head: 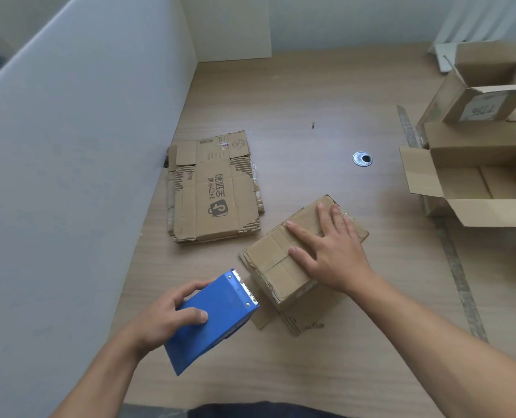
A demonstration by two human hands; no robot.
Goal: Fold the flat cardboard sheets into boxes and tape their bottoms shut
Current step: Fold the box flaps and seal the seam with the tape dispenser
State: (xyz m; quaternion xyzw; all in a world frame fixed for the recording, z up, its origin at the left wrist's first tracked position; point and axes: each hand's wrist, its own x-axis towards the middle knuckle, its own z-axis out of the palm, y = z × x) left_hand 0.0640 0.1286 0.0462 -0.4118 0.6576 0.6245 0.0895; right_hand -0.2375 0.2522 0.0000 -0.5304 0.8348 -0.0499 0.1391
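A small folded cardboard box [276,260] stands on the desk with its closed flaps facing up. My right hand [329,251] lies flat on those flaps, fingers spread and straight, pressing them down. My left hand [166,318] grips a blue tape dispenser [211,318]; its toothed blade points at the near left edge of the box, just short of touching it. A stack of flat cardboard sheets [214,188] with printed logos lies further back on the left, beside the partition.
A white partition wall [69,176] runs along the left side of the wooden desk [311,372]. Several open assembled boxes [477,176] are piled at the right edge. A metal cable grommet [362,159] sits in the desk's middle.
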